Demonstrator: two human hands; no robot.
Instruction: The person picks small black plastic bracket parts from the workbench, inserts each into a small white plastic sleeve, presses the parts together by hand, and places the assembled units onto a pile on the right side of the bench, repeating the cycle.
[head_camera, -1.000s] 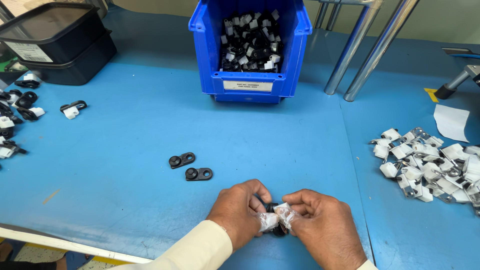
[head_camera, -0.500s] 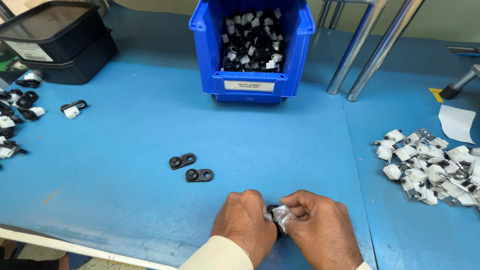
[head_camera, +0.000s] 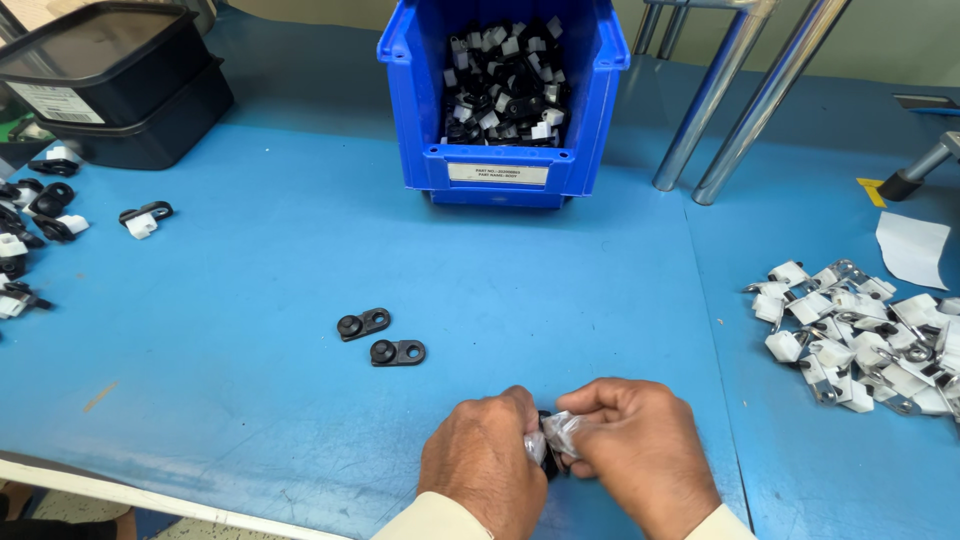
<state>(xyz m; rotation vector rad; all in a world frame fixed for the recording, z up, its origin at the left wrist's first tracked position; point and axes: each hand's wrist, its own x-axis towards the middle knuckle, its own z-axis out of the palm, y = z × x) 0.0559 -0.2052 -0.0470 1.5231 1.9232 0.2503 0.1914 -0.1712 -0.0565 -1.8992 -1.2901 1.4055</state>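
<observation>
both hands clenched on one small black part (head_camera: 545, 455) with a white/clear clip piece: left hand (head_camera: 485, 465) and right hand (head_camera: 630, 460) pinch it between fingertips, low over the blue table (head_camera: 250, 400) at the near edge. looks mid-assembly.

done, by my read: assembled black-and-white pieces (head_camera: 30, 235) far left of the grip. left: two bare black brackets (head_camera: 382, 338) just ahead-left of the grip; pile of white clips (head_camera: 860, 340) to its right.

blue bin (head_camera: 500, 100) straight ahead holds many black/white parts. stacked black trays (head_camera: 110, 85) far ahead-left, contents not visible.
</observation>
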